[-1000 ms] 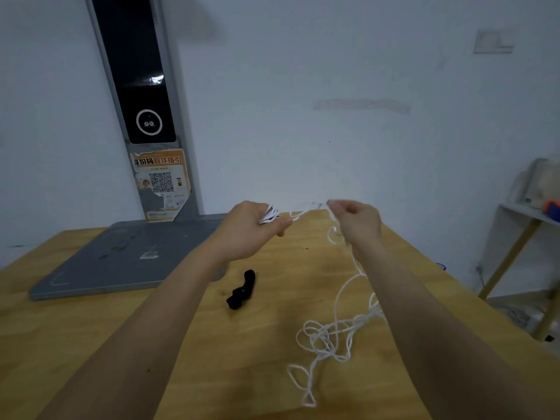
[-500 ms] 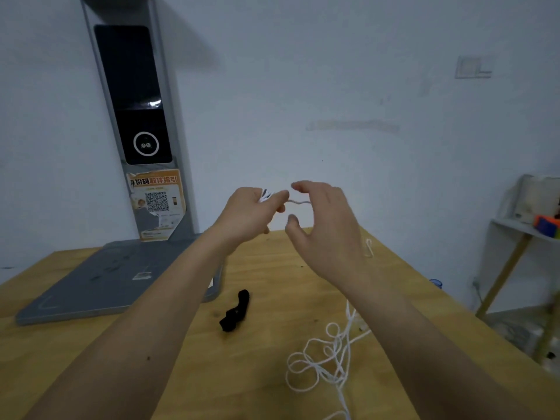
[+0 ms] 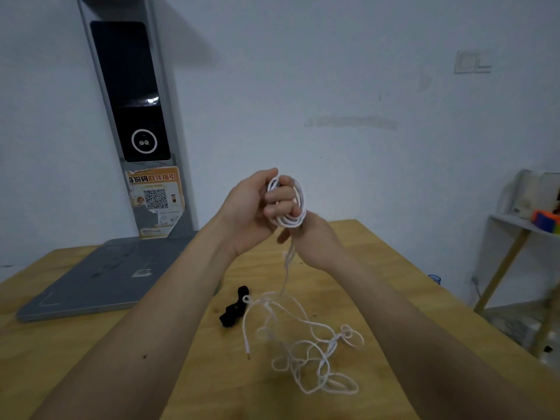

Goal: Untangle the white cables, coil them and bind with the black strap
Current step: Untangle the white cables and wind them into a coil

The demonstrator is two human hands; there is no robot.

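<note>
Since a second ago: thin white cable (image 3: 288,204) now looped several turns around gripping left hand (image 3: 257,207); right hand (image 3: 306,237) feeds, grip unclear. Coiling underway.

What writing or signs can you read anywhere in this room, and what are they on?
"身份码取件指引": orange headline, first character partly torn, on the worn orange-and-white paper poster stuck to the tall grey kiosk column.
QR code printed mid-poster; the small print beneath it is too blurred to read.
White ring symbol on the kiosk's black panel: no lettering.
Nothing else is legible.

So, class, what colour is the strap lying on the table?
Black. The strap shows clearly in the head view.
</note>
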